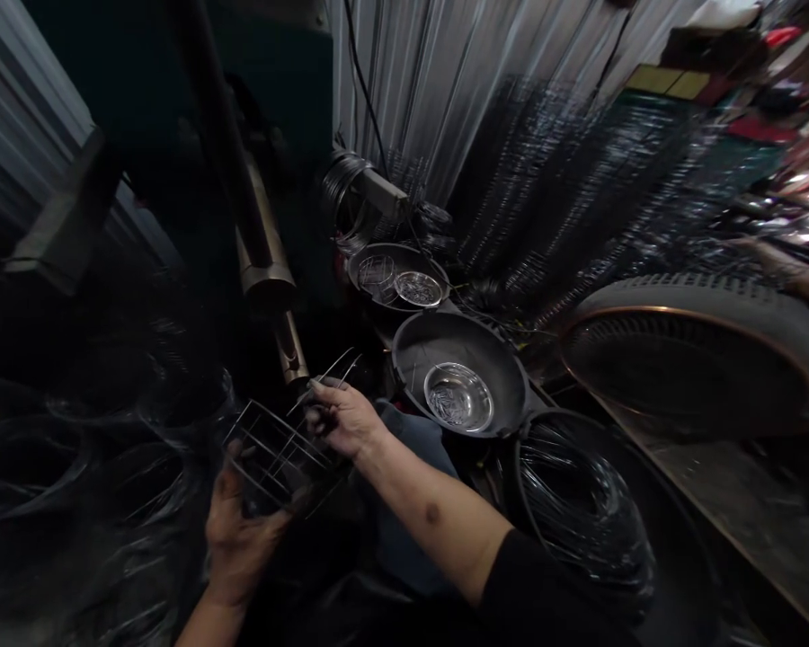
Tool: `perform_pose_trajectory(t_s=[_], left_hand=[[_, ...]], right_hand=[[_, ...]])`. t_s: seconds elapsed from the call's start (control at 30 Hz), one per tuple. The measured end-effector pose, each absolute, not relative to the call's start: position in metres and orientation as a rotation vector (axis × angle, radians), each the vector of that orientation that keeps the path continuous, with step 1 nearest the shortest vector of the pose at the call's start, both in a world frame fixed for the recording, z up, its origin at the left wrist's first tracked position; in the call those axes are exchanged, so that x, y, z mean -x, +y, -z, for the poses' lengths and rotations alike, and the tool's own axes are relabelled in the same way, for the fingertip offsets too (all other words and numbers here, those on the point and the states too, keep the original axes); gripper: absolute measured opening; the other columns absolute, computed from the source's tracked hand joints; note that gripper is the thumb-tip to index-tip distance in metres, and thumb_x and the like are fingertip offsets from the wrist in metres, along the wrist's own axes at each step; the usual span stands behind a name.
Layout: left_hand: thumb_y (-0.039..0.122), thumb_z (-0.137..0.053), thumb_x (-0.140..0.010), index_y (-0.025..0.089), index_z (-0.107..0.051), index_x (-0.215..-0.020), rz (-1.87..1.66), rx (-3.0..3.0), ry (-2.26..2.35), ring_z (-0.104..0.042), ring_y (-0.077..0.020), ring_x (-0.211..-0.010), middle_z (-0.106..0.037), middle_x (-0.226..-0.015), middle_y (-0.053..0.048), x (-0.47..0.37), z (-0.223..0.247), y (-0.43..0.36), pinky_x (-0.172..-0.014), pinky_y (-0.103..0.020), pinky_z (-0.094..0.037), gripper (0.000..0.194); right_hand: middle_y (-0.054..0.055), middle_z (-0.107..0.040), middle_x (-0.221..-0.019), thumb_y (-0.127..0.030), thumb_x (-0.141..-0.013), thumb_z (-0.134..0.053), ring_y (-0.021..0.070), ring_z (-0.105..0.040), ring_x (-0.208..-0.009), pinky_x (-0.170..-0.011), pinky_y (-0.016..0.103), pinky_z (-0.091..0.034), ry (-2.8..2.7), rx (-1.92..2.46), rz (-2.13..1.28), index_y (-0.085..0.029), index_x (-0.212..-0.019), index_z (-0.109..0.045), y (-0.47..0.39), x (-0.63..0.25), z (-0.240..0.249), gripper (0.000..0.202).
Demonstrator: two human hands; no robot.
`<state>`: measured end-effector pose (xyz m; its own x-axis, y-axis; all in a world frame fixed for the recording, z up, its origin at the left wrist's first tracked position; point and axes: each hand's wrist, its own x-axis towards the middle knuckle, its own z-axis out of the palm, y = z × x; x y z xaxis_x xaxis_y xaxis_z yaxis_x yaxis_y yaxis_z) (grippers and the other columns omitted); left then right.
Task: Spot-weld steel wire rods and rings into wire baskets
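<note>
The left hand (239,530), at the lower left of the view, has its grip set across an open wire rack (289,435), fingers at one side and thumb at the other; the right hand (343,418), near the centre, has a narrow grip, thumb and finger pinched on a thin wire (341,362); the rack lies left of centre, just below the brass-coloured tip (293,359) of what looks like a spot welder (268,279); several bars already cross in a box-like shape, so the piece seems partly made, while the pinched wire reads as a part not yet fixed; plenty of stock appears left, with short metal pieces (448,406) in a steel bowl (482,382) inside a dark pan (472,337) right of centre, a shallow dish (418,288) of more in the pan above, and a glossy bundle (559,521), perhaps wire, at the lower right; whether the pinched wire touches the tip or the rack cannot be told, and the joints are too fine to judge; the right hand's lower fingers sink into shadow; the upper left is nearly black; a co-worker's forearm (782,270) is blurred and cut off at the right edge
</note>
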<state>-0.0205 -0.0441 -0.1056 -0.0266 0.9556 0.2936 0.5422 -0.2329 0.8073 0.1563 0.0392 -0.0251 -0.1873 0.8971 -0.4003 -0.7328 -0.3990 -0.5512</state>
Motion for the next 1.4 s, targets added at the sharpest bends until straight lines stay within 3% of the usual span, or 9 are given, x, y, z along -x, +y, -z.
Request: perform_pose_trajectory(t_s=[0.1,0.3,0.63,0.83,1.13,1.4], left_hand=[[0.048,-0.071,-0.069,0.038,-0.022,-0.148,-1.323,-1.904,1.599,-0.053,-0.0388,-0.115,-0.051,-0.128,-0.008,0.013,0.093,-0.037,-0.098,-0.06,-0.045,0.093],[0.049,-0.072,-0.069,0.033,-0.018,-0.148,-1.206,-2.061,1.6,-0.053,-0.0356,-0.111,-0.05,-0.123,-0.011,0.012,0.093,-0.018,-0.096,-0.053,-0.047,0.098],[0.049,-0.071,-0.07,0.029,-0.025,-0.147,-1.226,-2.069,1.574,-0.055,-0.0343,-0.111,-0.051,-0.122,-0.013,0.011,0.081,-0.001,-0.096,-0.05,-0.046,0.092],[0.051,-0.07,-0.07,0.029,-0.027,-0.146,-1.221,-2.086,1.545,-0.054,-0.0326,-0.113,-0.052,-0.126,-0.012,0.012,0.084,0.004,-0.096,-0.05,-0.046,0.09],[0.048,-0.074,-0.066,0.023,-0.028,-0.146,-1.201,-2.106,1.527,-0.053,-0.0357,-0.117,-0.05,-0.133,-0.015,0.013,0.087,0.015,-0.097,-0.048,-0.045,0.096],[0.044,-0.074,-0.067,0.021,-0.031,-0.145,-1.272,-2.193,1.52,-0.055,-0.0313,-0.114,-0.052,-0.128,-0.013,0.014,0.085,0.027,-0.098,-0.043,-0.045,0.092]], right_hand=[[-0.006,-0.058,-0.055,-0.021,-0.063,-0.08,0.0051,-0.043,-0.037,-0.036,0.017,-0.03,-0.288,0.772,-1.794,-0.018,-0.074,-0.052,0.043,-0.16,0.022,0.03],[-0.008,-0.056,-0.053,-0.022,-0.065,-0.079,0.0031,-0.034,-0.034,-0.038,0.018,-0.032,-0.324,0.747,-1.73,-0.019,-0.073,-0.051,0.045,-0.16,0.011,0.029],[-0.008,-0.056,-0.055,-0.022,-0.067,-0.078,0.0021,-0.031,-0.035,-0.038,0.018,-0.029,-0.244,0.803,-1.642,-0.02,-0.076,-0.05,0.054,-0.152,0.009,0.029],[-0.011,-0.046,-0.049,-0.021,-0.07,-0.076,0.0008,-0.028,-0.033,-0.041,0.017,-0.03,-0.229,0.783,-1.602,-0.019,-0.071,-0.047,0.06,-0.152,0.012,0.029],[-0.008,-0.057,-0.056,-0.025,-0.066,-0.078,0.0008,-0.029,-0.033,-0.039,0.017,-0.03,-0.328,0.764,-1.61,-0.019,-0.074,-0.05,0.067,-0.153,0.013,0.029],[-0.01,-0.052,-0.053,-0.023,-0.07,-0.076,0.0012,-0.03,-0.034,-0.039,0.017,-0.032,-0.351,0.739,-1.636,-0.019,-0.075,-0.049,0.079,-0.152,0.014,0.028]])
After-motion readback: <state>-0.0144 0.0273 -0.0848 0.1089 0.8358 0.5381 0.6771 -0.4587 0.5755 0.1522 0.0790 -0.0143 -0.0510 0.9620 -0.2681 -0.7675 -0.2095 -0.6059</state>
